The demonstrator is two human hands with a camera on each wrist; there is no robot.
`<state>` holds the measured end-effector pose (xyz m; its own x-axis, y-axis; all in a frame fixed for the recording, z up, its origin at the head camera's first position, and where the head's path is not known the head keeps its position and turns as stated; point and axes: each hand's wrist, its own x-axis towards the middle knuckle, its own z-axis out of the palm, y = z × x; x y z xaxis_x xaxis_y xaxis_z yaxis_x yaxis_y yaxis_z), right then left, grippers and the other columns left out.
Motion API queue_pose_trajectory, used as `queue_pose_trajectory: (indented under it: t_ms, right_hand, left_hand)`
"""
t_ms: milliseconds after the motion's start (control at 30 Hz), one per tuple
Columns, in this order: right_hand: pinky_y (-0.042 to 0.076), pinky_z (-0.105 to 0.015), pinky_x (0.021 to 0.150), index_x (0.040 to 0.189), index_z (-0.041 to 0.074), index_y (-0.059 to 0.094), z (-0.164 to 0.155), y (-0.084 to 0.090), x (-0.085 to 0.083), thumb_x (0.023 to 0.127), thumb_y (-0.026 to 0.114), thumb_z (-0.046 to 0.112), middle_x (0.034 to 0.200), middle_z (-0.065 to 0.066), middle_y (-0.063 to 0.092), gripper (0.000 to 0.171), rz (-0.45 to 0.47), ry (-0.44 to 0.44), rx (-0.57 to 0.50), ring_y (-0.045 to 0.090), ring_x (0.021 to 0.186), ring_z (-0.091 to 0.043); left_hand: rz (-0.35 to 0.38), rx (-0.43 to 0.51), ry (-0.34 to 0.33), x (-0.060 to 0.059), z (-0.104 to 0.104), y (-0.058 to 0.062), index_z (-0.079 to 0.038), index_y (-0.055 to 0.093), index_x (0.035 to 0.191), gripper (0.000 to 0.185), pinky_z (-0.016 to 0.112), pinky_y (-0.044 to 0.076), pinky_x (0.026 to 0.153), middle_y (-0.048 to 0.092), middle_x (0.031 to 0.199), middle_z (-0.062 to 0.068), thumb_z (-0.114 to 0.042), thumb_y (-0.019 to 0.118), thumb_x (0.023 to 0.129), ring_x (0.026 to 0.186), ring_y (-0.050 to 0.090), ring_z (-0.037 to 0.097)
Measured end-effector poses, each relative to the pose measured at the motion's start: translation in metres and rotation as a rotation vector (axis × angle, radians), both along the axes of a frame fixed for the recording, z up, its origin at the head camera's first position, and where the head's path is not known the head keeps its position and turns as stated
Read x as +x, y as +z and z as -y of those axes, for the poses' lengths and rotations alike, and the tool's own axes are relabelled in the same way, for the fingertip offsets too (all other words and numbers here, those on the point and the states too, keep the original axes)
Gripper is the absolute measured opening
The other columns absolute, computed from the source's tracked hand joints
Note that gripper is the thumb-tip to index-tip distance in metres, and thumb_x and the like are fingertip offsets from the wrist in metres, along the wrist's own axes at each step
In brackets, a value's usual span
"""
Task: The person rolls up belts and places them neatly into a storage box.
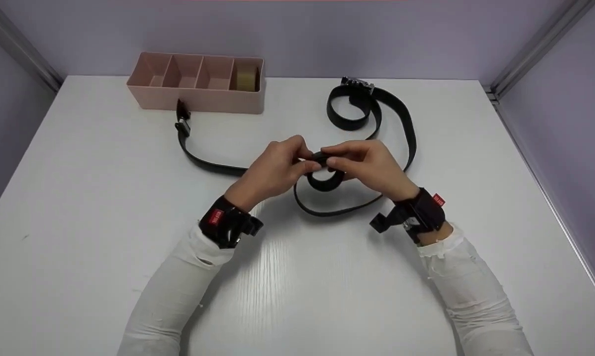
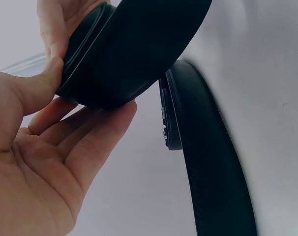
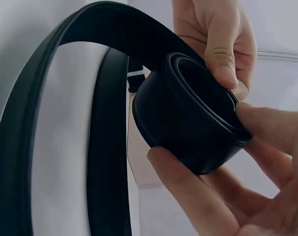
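Counter point(image 1: 297, 306): white. Pink four-compartment box point(image 1: 218, 101): near the counter's rear edge, left of centre. Yellowish item point(image 1: 246, 79): inside the box's right-end compartment. Walls point(image 1: 307, 39): pale lilac, rear and both sides. Metal strips point(image 1: 535, 49): at both rear corners.

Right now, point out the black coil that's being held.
The nearer coil, gripped by left hand and right hand; the farther coil rests on the table.
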<state>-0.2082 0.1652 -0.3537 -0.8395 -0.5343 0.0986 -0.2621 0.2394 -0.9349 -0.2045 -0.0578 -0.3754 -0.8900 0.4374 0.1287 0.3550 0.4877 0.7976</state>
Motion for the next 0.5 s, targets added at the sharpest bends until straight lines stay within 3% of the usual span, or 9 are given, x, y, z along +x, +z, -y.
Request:
queue_pose_trajectory:
  t_ms: [233, 500]
  right_hand:
    - [0.057, -0.036, 0.068, 0.119, 0.002, 0.065, 0.001, -0.014, -0.006, 0.091, 0.065, 0.013, 0.11, -0.015, 0.067, 0.03, 0.022, -0.076, -0.121, 0.067, 0.09, -0.027]
    - [0.056, -0.04, 0.071, 0.122, 0.002, 0.061, 0.001, -0.033, -0.014, 0.09, 0.066, 0.016, 0.113, -0.018, 0.06, 0.035, 0.102, -0.187, -0.35, 0.063, 0.092, -0.028]
  left_hand:
    - [0.014, 0.089, 0.061, -0.003, -0.002, -0.003, -0.015, 0.053, 0.093, 0.026, 0.025, 0.049, 0.065, 0.07, 0.101, -0.004, -0.037, 0.066, 0.088, 0.078, 0.065, 0.002]
    - [0.001, 0.188, 0.141, -0.004, -0.003, -0.003, -0.014, 0.051, 0.095, 0.029, 0.025, 0.052, 0.07, 0.066, 0.1, -0.007, -0.039, 0.065, 0.089, 0.087, 0.066, 0.004]
